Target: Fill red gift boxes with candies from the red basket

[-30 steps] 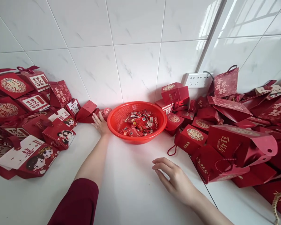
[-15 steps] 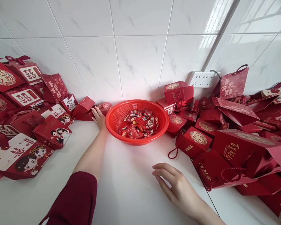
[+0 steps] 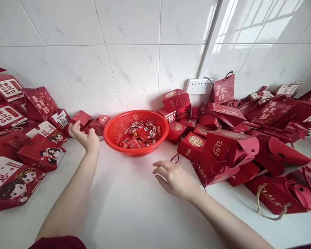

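My left hand (image 3: 86, 136) is raised at the left of the red plastic basket (image 3: 111, 145), fingers apart and holding nothing. Just behind it stand a plain red gift box (image 3: 81, 117) and a small red box (image 3: 100, 124); whether the fingertips touch the plain one I cannot tell. Inside the basket lies a heap of red-wrapped sweets (image 3: 143, 133). Over the white table in front of the basket, my right hand (image 3: 172, 178) hangs with loosely bent fingers and nothing in them. The nearest thing to it is a red box with a gold medallion (image 3: 191, 145).
Red gift boxes, some with cartoon couples (image 3: 20, 183), are piled on the left. A larger heap of boxes and handled bags (image 3: 228, 148) fills the right side. A white power strip (image 3: 198, 86) sits against the tiled wall (image 3: 134, 69).
The view has turned to the right. My left hand has lifted away from the basket's left side and turned at the wrist. The right hand stays empty, a little closer to the basket.
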### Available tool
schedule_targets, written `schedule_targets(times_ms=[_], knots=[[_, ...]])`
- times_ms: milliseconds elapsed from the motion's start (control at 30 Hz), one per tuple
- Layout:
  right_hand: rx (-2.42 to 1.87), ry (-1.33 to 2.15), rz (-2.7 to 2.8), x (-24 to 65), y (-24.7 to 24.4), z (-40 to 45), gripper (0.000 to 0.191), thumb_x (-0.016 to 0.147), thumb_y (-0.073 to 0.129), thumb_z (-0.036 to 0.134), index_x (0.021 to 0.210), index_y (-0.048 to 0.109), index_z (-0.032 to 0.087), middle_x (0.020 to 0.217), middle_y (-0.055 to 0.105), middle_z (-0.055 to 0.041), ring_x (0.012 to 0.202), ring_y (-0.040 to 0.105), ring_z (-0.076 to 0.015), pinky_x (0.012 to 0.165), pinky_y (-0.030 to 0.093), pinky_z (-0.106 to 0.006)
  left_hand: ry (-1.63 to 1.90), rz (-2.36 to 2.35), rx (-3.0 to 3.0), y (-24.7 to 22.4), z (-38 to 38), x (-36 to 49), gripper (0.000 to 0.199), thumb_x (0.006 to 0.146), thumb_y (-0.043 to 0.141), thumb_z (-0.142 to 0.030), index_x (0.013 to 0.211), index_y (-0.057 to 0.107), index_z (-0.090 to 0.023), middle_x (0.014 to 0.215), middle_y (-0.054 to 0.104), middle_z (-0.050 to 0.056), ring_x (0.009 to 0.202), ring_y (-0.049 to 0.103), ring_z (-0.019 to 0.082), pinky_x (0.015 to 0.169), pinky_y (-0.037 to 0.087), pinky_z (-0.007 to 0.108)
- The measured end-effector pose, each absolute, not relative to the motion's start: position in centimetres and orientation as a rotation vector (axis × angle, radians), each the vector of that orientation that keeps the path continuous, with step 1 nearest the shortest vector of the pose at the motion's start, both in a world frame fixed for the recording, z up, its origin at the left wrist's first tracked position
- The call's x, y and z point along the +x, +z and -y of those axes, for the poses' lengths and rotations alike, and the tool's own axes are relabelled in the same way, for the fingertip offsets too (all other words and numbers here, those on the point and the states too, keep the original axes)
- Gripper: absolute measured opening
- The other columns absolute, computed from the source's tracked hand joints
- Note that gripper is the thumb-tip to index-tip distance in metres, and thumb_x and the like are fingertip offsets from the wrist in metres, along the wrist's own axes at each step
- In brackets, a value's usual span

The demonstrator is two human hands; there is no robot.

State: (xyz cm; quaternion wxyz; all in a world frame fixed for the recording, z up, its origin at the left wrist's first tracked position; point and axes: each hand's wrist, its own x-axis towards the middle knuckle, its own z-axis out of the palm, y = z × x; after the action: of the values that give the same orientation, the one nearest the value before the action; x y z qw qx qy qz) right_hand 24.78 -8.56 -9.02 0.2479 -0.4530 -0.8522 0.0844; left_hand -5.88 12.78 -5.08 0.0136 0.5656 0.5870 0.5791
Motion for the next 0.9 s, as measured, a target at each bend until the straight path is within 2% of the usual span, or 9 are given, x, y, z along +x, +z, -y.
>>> schedule_targets(times_ms=[67, 133, 167, 233, 400, 500, 567, 700, 900], knots=[[-1.412, 0.111, 2.379, 25.3, -7.4, 7.3, 0.020, 0.096, 0.052, 0.024, 0.110, 0.065, 0.019, 0.129, 0.059, -0.0102, 0.110, 0.060, -0.0222, 0.095, 0.048, -0.038, 1.843, -1.724, 1.792, -2.4, -11.5, -4.9, 0.051, 0.090, 0.037, -0.012, 0.140, 0.028, -0.006, 0.149, 0.036, 0.018, 0.134, 0.044, 0.024, 0.113, 0.038, 0.041], [-1.714, -0.012, 2.376, 26.1, -5.9, 5.7, 0.023, 0.094, 0.055, 0.026, 0.114, 0.066, 0.020, 0.126, 0.061, -0.0112, 0.111, 0.058, -0.0240, 0.095, 0.047, -0.038, 1.732, -1.581, 1.907, 0.0, -9.5, -3.2, 0.038, 0.090, 0.047, -0.024, 0.126, 0.051, -0.012, 0.128, 0.060, 0.010, 0.116, 0.060, 0.021, 0.102, 0.050, 0.036], [-1.815, -0.047, 2.343, 26.7, -5.4, 4.8, 0.025, 0.093, 0.055, 0.021, 0.115, 0.066, 0.018, 0.123, 0.062, -0.0140, 0.112, 0.057, -0.0270, 0.094, 0.047, -0.041, 1.599, -1.491, 1.988, 1.1, -8.1, -2.1, 0.032, 0.089, 0.053, -0.030, 0.116, 0.061, -0.015, 0.115, 0.067, 0.006, 0.106, 0.065, 0.021, 0.095, 0.054, 0.035], [-1.969, -0.099, 2.255, 27.9, -4.8, 2.8, 0.028, 0.090, 0.049, 0.010, 0.107, 0.070, 0.012, 0.117, 0.062, -0.0208, 0.113, 0.055, -0.0331, 0.096, 0.042, -0.051, 1.119, -1.268, 2.198, 2.7, -4.8, 0.0, 0.032, 0.088, 0.057, -0.039, 0.112, 0.067, -0.021, 0.115, 0.070, 0.004, 0.104, 0.067, 0.022, 0.094, 0.054, 0.036], [-2.161, -0.119, 2.107, 30.1, -6.3, -1.2, 0.034, 0.089, 0.045, 0.010, 0.106, 0.074, 0.016, 0.139, 0.050, -0.0206, 0.132, 0.040, -0.0368, 0.106, 0.028, -0.060, 0.327, -0.948, 2.358, 4.3, 3.3, 3.6, 0.039, 0.092, 0.053, -0.044, 0.127, 0.061, -0.027, 0.128, 0.065, 0.004, 0.111, 0.064, 0.020, 0.093, 0.053, 0.031], [-2.214, -0.102, 2.085, 29.7, -8.1, -2.6, 0.032, 0.088, 0.049, 0.014, 0.108, 0.074, 0.015, 0.155, 0.033, -0.0171, 0.144, 0.023, -0.0373, 0.111, 0.014, -0.065, 0.029, -0.851, 2.425, 4.1, 5.9, 4.0, 0.044, 0.091, 0.055, -0.043, 0.132, 0.058, -0.028, 0.130, 0.064, 0.003, 0.115, 0.063, 0.020, 0.094, 0.050, 0.030], [-2.215, -0.096, 2.087, 29.1, -9.0, -3.0, 0.034, 0.087, 0.050, 0.015, 0.113, 0.071, 0.011, 0.159, 0.025, -0.0186, 0.146, 0.020, -0.0372, 0.113, 0.011, -0.065, -0.084, -0.849, 2.481, 4.0, 7.0, 4.0, 0.045, 0.091, 0.055, -0.042, 0.134, 0.056, -0.028, 0.128, 0.065, 0.003, 0.114, 0.063, 0.021, 0.094, 0.049, 0.030], [-2.152, -0.128, 2.027, 28.5, -9.5, -3.4, 0.048, 0.089, 0.045, 0.015, 0.135, 0.054, 0.003, 0.161, 0.018, -0.0216, 0.148, 0.016, -0.0341, 0.114, 0.020, -0.059, -0.115, -0.881, 2.601, 3.7, 8.2, 3.7, 0.045, 0.093, 0.052, -0.042, 0.137, 0.053, -0.030, 0.128, 0.065, 0.004, 0.113, 0.063, 0.025, 0.092, 0.048, 0.034], [-2.058, -0.235, 1.794, 29.9, -7.6, -3.1, 0.049, 0.096, 0.033, 0.020, 0.138, 0.045, -0.001, 0.149, 0.037, -0.0254, 0.144, 0.026, -0.0308, 0.108, 0.037, -0.048, -0.070, -0.878, 2.652, 3.5, 8.4, 2.6, 0.042, 0.092, 0.053, -0.042, 0.133, 0.057, -0.030, 0.124, 0.067, 0.004, 0.106, 0.066, 0.025, 0.083, 0.051, 0.032]])
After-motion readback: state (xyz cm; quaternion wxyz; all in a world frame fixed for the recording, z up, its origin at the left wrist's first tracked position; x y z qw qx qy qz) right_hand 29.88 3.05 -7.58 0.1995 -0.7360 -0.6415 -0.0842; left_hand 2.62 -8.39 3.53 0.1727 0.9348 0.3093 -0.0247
